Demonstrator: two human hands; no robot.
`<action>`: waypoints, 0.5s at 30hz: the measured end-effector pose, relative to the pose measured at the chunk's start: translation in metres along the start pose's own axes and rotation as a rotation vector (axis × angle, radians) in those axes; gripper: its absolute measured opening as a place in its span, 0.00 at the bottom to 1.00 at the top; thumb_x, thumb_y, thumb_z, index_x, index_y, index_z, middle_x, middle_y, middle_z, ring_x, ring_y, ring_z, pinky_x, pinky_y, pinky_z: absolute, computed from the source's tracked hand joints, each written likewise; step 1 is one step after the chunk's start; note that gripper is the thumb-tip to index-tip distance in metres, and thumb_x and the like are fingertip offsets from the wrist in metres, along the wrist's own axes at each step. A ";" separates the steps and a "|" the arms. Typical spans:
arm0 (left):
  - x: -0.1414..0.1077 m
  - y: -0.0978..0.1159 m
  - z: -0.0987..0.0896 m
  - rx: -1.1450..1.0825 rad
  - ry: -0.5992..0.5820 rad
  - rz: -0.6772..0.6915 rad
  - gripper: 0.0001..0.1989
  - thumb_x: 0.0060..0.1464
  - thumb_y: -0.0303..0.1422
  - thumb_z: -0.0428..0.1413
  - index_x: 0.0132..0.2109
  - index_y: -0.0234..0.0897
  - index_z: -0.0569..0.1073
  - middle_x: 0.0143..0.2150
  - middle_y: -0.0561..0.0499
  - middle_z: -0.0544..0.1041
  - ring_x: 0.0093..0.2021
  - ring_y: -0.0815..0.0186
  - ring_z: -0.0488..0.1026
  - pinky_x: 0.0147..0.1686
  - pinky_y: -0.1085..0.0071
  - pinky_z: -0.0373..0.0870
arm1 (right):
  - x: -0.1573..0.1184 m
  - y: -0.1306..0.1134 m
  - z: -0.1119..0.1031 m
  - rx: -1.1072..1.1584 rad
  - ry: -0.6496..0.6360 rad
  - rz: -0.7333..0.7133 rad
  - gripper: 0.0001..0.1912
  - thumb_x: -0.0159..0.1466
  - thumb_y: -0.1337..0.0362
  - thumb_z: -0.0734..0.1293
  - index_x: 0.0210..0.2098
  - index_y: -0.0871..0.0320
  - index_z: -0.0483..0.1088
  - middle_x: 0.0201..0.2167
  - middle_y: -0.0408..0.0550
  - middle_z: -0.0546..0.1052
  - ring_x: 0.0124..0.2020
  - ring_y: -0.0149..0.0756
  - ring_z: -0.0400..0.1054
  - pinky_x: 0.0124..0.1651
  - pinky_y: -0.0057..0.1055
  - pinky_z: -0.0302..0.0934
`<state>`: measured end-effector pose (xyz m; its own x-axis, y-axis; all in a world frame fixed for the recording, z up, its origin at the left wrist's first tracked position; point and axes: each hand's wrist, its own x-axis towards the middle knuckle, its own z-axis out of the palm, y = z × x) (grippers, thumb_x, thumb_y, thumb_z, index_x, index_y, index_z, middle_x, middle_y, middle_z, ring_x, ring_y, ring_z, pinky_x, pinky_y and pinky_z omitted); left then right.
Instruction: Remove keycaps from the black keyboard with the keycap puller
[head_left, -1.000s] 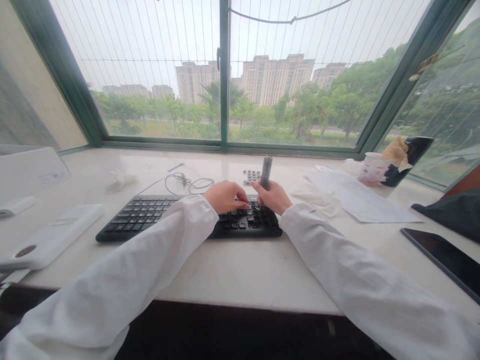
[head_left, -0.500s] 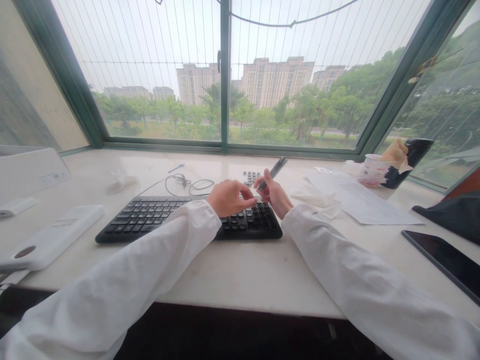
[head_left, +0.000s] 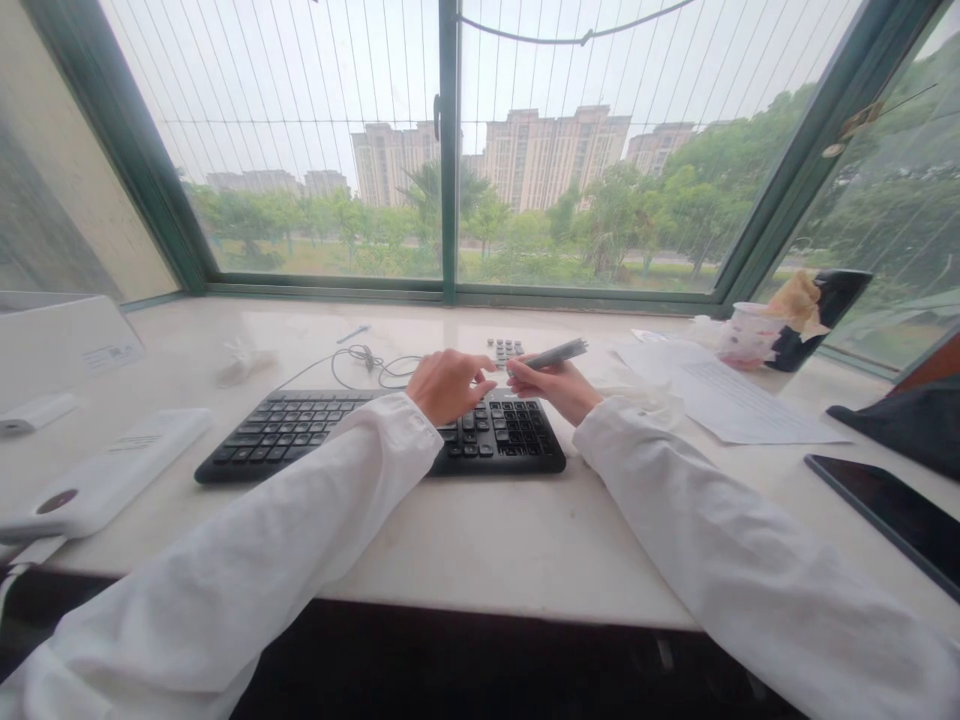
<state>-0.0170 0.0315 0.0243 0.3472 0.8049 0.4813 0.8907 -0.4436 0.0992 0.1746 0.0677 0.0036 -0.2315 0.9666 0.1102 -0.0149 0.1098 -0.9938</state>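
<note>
black keyboard [head_left: 289, 430] is lying flat across the middle of the frame on a pale tabletop [head_left: 495, 560], and we are working over its right half with both hands. the number block [head_left: 525, 432] at that end is showing dark open sockets, while the keys further left are sitting in close rows. our left hand [head_left: 448, 387] is hovering by the keyboard's far edge near the centre of the frame, its thumb and forefinger curving toward each other with a narrow gap — we are not able to tell whether anything small is sitting between them. our right hand [head_left: 559, 388], just right of centre, is gripping a dark slim tool [head_left: 559, 353] between thumb and fingers, and the tool is slanting toward the upper right of the frame. behind the hands, loose key caps [head_left: 504, 348] are resting in small rows. a thin cable [head_left: 367, 356] is looping left of centre, behind the keyboard. we are seeing a white device [head_left: 142, 465] at the lower left, a phone [head_left: 885, 515] at the lower right, and printed paper [head_left: 735, 395] at centre right — a patterned cup [head_left: 750, 335] is standing behind it. a green-framed window [head_left: 448, 200] is filling the upper half.
</note>
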 end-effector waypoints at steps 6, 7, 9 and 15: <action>0.001 0.000 0.000 -0.018 0.034 -0.031 0.09 0.57 0.38 0.55 0.40 0.49 0.80 0.34 0.57 0.82 0.35 0.61 0.77 0.38 0.66 0.69 | 0.001 0.002 -0.001 0.078 0.010 0.022 0.15 0.56 0.61 0.76 0.37 0.65 0.77 0.31 0.52 0.80 0.34 0.33 0.76 0.43 0.25 0.73; 0.001 0.000 -0.001 -0.029 0.035 -0.036 0.08 0.57 0.38 0.56 0.40 0.49 0.80 0.34 0.57 0.82 0.34 0.62 0.77 0.38 0.67 0.69 | 0.001 0.003 -0.001 0.086 0.012 0.026 0.15 0.56 0.61 0.75 0.38 0.66 0.77 0.33 0.53 0.80 0.35 0.33 0.76 0.45 0.25 0.73; 0.001 0.001 -0.001 -0.050 0.037 -0.040 0.08 0.57 0.38 0.56 0.40 0.49 0.80 0.33 0.58 0.82 0.34 0.63 0.77 0.38 0.67 0.69 | 0.001 0.002 -0.002 0.114 -0.007 0.032 0.14 0.57 0.62 0.75 0.38 0.66 0.77 0.35 0.54 0.80 0.37 0.33 0.77 0.48 0.27 0.72; 0.000 0.002 -0.001 -0.081 0.038 -0.039 0.07 0.57 0.38 0.57 0.40 0.49 0.79 0.33 0.59 0.81 0.33 0.64 0.76 0.38 0.68 0.68 | -0.006 -0.004 -0.003 0.197 -0.172 0.011 0.10 0.58 0.63 0.74 0.34 0.65 0.74 0.33 0.53 0.80 0.38 0.36 0.77 0.53 0.33 0.70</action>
<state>-0.0152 0.0304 0.0254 0.3002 0.8072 0.5082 0.8763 -0.4439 0.1875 0.1785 0.0624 0.0069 -0.3942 0.9122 0.1122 -0.1967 0.0355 -0.9798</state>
